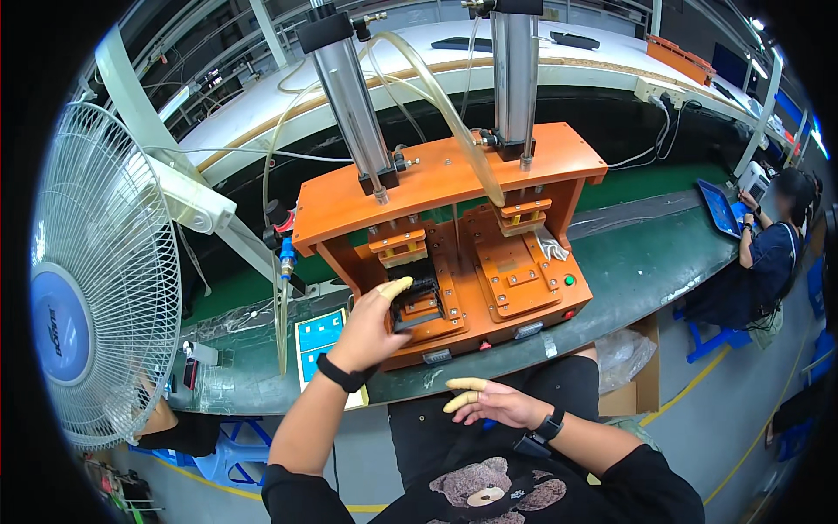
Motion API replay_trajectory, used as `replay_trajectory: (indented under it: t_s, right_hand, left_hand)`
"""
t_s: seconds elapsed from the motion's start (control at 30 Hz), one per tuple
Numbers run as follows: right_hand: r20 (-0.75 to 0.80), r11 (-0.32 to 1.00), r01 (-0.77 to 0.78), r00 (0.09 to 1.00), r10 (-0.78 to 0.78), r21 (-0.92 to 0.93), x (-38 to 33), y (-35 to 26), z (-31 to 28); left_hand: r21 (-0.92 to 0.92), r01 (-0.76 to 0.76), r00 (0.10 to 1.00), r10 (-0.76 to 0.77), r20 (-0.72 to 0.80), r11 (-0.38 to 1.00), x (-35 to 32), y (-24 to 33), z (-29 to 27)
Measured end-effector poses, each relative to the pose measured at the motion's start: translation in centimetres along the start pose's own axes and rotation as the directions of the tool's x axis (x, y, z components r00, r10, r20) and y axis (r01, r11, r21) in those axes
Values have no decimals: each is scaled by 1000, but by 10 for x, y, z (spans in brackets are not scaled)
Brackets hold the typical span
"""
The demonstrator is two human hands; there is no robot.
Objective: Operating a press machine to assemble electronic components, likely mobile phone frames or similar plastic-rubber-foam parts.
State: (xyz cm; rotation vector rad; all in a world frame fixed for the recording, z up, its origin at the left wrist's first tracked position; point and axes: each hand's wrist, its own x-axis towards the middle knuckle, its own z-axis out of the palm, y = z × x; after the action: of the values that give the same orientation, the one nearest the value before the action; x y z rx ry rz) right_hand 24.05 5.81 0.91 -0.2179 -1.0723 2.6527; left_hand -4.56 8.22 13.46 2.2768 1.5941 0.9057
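My left hand [368, 325], with a yellow finger cot on its index finger, reaches into the left bay of an orange two-station pneumatic press [449, 179]. Its fingers grip the left side of a black plastic frame [434, 316], which lies over the orange lower fixture under the left press head [400, 247]. The palm hides part of that grip. Over my lap, apart from the machine, my right hand [502, 407] has its fingers stretched out and holds nothing. Two of its fingers wear yellow cots. On the right, the second fixture [522, 278] carries no black frame.
A large white fan [105, 279] stands close on the left. Beside the press lies a blue sheet [319, 339] on the green bench. Air hoses [436, 96] hang above the cylinders. A cardboard box with plastic bags [624, 367] is under the bench; another person [768, 244] sits far right.
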Motion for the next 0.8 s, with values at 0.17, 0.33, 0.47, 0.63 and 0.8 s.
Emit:
replay_trajectory:
  t_s: [0.17, 0.33, 0.47, 0.63, 0.8]
  right_hand:
    - [-116, 992, 2, 993, -17, -125, -36, 14, -24]
    - [-262, 991, 44, 962, -77, -129, -59, 16, -29]
    - [-286, 992, 51, 954, -83, -117, -58, 19, -26]
    - [-175, 987, 46, 982, -72, -151, -44, 14, -19]
    - [-215, 972, 9, 975, -60, -233, -43, 12, -19]
  left_hand:
    - [175, -38, 985, 8, 171, 984, 13, -4, -5]
    - [163, -27, 978, -7, 207, 986, 14, -5, -2]
    - [152, -54, 978, 21, 206, 987, 13, -7, -3]
    - [-22, -48, 997, 49, 63, 999, -10, -10, -4]
    - [184, 44, 993, -23, -116, 982, -73, -24, 5]
